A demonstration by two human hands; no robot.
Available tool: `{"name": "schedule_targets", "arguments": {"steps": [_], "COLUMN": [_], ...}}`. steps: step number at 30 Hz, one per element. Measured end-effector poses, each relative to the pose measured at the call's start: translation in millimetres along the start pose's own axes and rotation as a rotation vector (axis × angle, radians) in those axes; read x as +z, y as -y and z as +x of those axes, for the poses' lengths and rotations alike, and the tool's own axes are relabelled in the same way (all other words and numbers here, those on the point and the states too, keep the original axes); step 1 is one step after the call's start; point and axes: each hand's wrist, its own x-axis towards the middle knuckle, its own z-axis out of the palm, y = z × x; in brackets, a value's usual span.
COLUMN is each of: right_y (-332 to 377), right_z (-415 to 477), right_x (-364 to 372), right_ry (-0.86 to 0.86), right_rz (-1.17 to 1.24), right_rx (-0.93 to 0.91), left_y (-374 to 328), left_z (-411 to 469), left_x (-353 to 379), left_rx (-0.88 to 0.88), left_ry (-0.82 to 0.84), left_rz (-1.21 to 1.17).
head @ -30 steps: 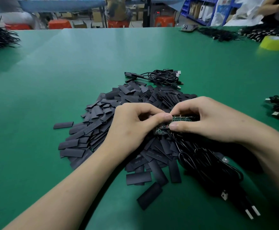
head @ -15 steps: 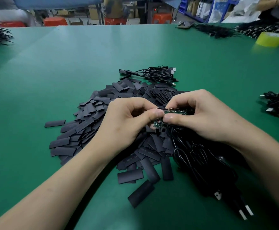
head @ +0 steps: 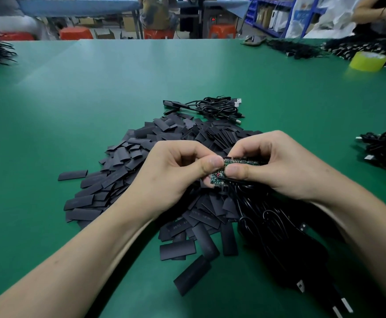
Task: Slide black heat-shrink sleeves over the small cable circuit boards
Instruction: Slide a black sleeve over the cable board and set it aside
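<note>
While the hands stay together above the sleeve pile, we log little change: left hand and right hand each pinch the bare circuit boards, thumbs nearly touching, cables trailing near right. No sleeve shows on a board; we judge sleeving not yet begun.

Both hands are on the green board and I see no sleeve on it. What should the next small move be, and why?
Probably the left hand should let go and pick one piece from the pile of black sleeves. Both it and the right hand pinch the circuit board, which shows bare green, and neither hand holds a sleeve.
</note>
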Motion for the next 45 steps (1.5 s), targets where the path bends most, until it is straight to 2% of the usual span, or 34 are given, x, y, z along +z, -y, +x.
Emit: {"name": "schedule_targets", "arguments": {"steps": [5, 10, 12, 15, 17, 19, 22, 24, 27, 29, 31, 33, 36, 39, 45], "right_y": [-0.7, -5.3, -10.9, -14.9, -11.1, -3.7, 6.8, 9.3, 7.6, 6.0, 3.1, -1.0, -3.7, -5.2, -3.5], "right_z": [-0.6, -0.5, -0.3, -0.1, 1.2, 0.6, -2.9, -3.6, -1.8, -2.1, -2.9, -3.6, -3.3, -1.8, 0.2], "right_x": [-2.2, -12.2, -16.4, -12.3, -7.9, -6.6, -3.6, 1.9, 2.7, -2.9, -11.3, -18.7, -19.2, -6.4, 16.2], "right_ry": [-0.001, -0.147, -0.250, -0.350, -0.402, -0.428, -0.214, -0.097, -0.089, -0.213, -0.436, -0.642, -0.764, -0.706, -0.373], "right_rz": [0.077, -0.024, -0.180, -0.596, -0.702, -0.596, -0.264, -0.285, -0.282, -0.225, -0.268, -0.397, -0.491, -0.640, -0.864], "right_rx": [-0.011, 0.052, 0.101, 0.169, 0.104, -0.026, -0.020, -0.005, -0.036, -0.057, -0.069, -0.057, -0.016, 0.012, -0.002], "left_y": [-2.4, -3.2, -3.9, -5.3, -5.9, -6.5, -8.0, -7.1, -3.7, -0.9, 2.6, 4.1, 2.3, 1.4, -3.7], "left_z": [-0.5, -0.4, -1.4, -3.2, -3.2, -2.7, -2.4, -2.3, -1.7, -0.5, 0.9, 0.7, -1.4, -2.3, 1.1], "left_x": [3.6, 6.7, 8.5, 12.4, 14.1, 14.0, 13.1, 13.3, 10.9, 5.5, -2.5, -6.7, -6.9, -6.2, -10.6], "left_rx": [-0.006, 0.049, 0.079, 0.110, 0.119, 0.112, 0.110, 0.122, 0.131, 0.117, 0.137, 0.179, 0.146, 0.108, 0.045], "left_ry": [-0.011, -0.133, -0.147, -0.139, -0.152, -0.201, -0.262, -0.270, -0.278, -0.303, -0.303, -0.233, -0.145, -0.123, -0.049], "left_rz": [-0.041, 0.087, 0.107, 0.101, 0.094, 0.060, -0.003, 0.025, 0.097, 0.219, 0.508, 0.804, 1.008, 1.097, 1.070]}}
